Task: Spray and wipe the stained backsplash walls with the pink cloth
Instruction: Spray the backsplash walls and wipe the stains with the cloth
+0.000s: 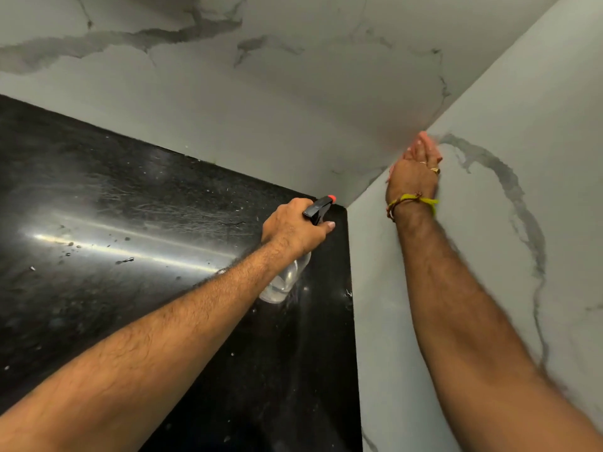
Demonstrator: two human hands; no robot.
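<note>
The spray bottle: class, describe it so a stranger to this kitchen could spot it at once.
Find the black countertop running into the corner of the marble walls. Above its far right end, the left hand grips the spray bottle: clear body, black trigger head, orange nozzle tip.

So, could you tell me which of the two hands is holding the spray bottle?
The left hand, over the black counter, grips the spray bottle. The right hand is up against the side wall.

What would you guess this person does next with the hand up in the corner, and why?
Probably slide the right hand, pressed flat near the corner, outward along the right wall. A bit of pink shows at its fingertips, likely the cloth. The left hand grips the spray bottle away from the wall.
</note>
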